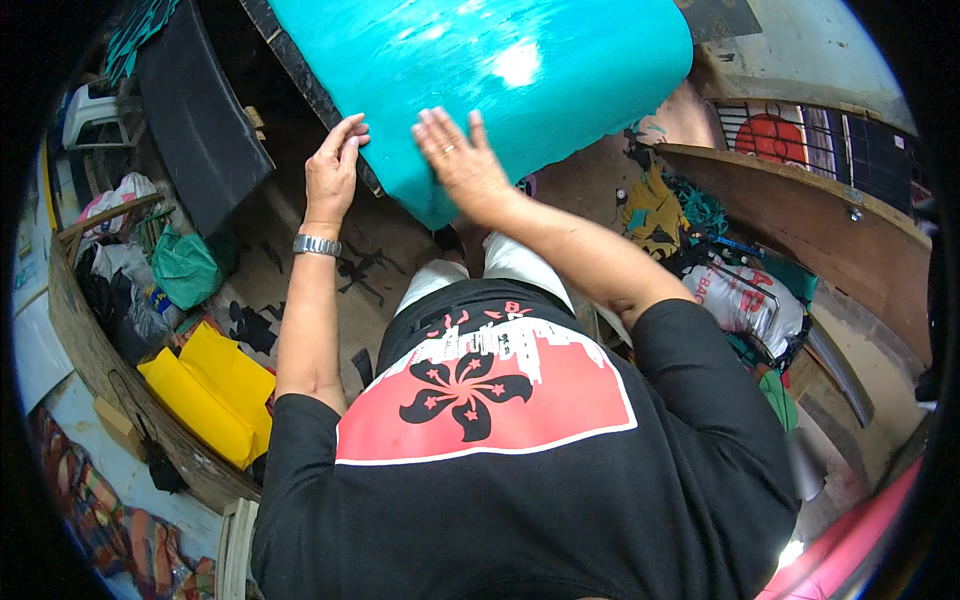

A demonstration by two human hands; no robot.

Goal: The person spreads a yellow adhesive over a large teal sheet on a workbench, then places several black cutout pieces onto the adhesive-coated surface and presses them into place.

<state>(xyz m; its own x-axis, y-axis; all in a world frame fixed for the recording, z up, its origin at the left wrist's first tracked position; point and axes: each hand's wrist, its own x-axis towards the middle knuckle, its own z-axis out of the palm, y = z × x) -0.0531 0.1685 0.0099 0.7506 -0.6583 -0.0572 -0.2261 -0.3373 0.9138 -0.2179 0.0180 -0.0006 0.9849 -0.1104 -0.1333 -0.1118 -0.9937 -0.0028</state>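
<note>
Locate turquoise sheet [590,90] at upper centre, glossy on top, lying over a black-edged surface [308,82]. Note near corner pointing down toward the wearer's body, left edge slanting from upper left to lower right; cut off at top of view, hence impossible to read for long axis. Observe right hand [462,172] palm down on sheet near that corner, fingers extended and slightly spread. Observe left hand [330,178] at left edge, fingers bent; cannot tell whether pinching. Farther left, note dark curved panel [195,115].
</note>
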